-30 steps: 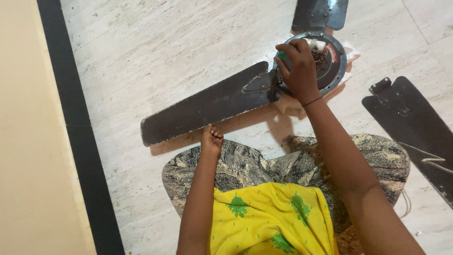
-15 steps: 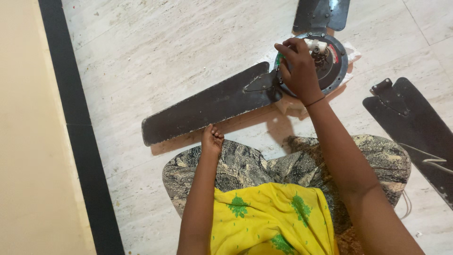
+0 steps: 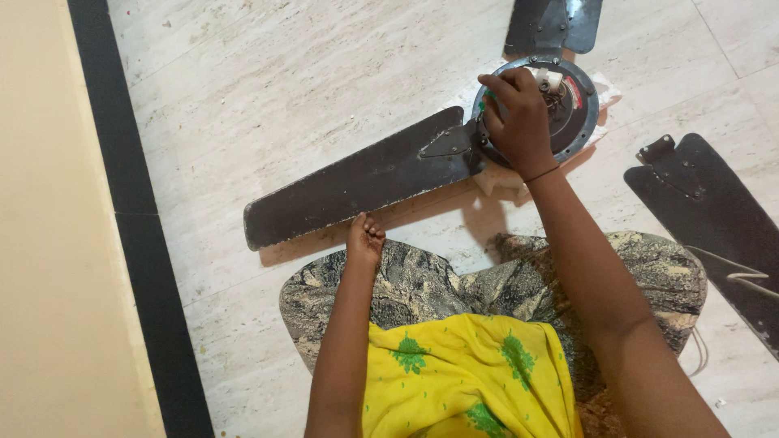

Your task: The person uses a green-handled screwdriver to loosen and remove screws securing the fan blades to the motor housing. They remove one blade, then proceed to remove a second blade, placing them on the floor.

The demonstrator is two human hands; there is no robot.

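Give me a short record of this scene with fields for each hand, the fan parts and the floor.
right hand: right hand on the round fan motor housing, fingers around a small green thing, too hidden to identify
left hand: left hand closed, resting at the knee beside the attached blade
fan parts: a second blade attached at the top; a loose blade lies apart on the right
floor: pale stone tiles

fan motor (image 3: 572, 101) behind knees, attached blade (image 3: 357, 182) left; loose blade (image 3: 714, 219) right
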